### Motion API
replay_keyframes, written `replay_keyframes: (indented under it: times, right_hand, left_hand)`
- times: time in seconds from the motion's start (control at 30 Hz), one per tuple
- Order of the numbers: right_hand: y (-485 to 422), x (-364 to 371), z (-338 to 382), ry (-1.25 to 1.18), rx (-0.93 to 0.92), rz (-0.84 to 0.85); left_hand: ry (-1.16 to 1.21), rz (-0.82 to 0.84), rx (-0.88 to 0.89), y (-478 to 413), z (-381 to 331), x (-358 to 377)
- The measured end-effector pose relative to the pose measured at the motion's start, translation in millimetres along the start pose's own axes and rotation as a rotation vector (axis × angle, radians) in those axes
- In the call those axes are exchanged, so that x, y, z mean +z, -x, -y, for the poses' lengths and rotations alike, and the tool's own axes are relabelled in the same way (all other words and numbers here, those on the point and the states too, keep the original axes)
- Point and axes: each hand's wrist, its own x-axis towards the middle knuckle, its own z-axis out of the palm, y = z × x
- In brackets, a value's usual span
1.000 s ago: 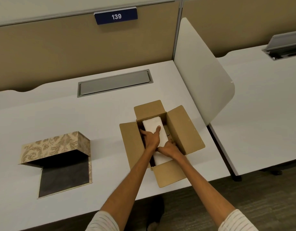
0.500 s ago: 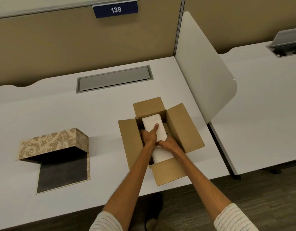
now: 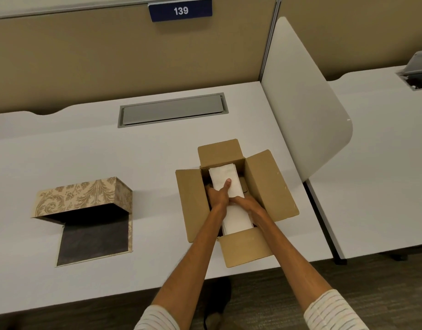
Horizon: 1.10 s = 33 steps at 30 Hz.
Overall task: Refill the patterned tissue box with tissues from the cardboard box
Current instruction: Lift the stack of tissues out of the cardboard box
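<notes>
An open cardboard box [image 3: 269, 184] stands on the white desk, flaps spread outward. Inside it lies a white stack of tissues [image 3: 223, 175]. Both hands reach into the box. My left hand [image 3: 218, 196] grips the stack's left side with the thumb pressed on top. My right hand [image 3: 246, 204] holds the stack from the right, its fingers hidden under the tissues. The patterned tissue box [image 3: 83, 198] lies on the desk to the left, tipped on its side, with its dark bottom flap open toward me.
A grey cable hatch [image 3: 173, 110] sits in the white desk [image 3: 62, 148] behind the boxes. A white divider panel [image 3: 302, 101] rises just right of the cardboard box. A second desk [image 3: 381, 163] lies beyond it. A tan partition with a "139" sign [image 3: 180, 11] backs the desk.
Both hands have stayed in the cardboard box on the tissue stack; their grip looks slightly tighter. The view shifted a little with the head.
</notes>
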Motion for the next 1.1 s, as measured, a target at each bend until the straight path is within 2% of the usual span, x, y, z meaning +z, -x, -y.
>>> replay_keyframes:
  times: [0.07,0.3,0.37,0.47,0.63,0.8,1.1]
  right_hand:
    - [2,-9,-4,0.102,-0.037,-0.017]
    - [7,-8,0,0.129,0.017,0.092]
    - [8,-8,3,0.169,0.019,0.052]
    - [8,-15,8,0.142,0.0,-0.022]
    - [20,-10,10,0.053,-0.045,0.015]
    - [28,-13,8,-0.05,-0.055,0.105]
    - [51,-25,32,0.029,-0.086,0.097]
  left_hand:
    - [0.006,0.007,-0.002,0,-1,-1]
    - [-0.025,0.055,-0.05,2,-5,-2]
    - [-0.038,0.086,-0.071,2,-7,-4]
    - [-0.031,0.15,-0.079,1,-10,-8]
    - [-0.015,0.214,-0.054,1,-19,-16]
    - [0.039,0.265,-0.139,2,-29,-18]
    - [0.066,0.4,-0.145,15,-48,-20]
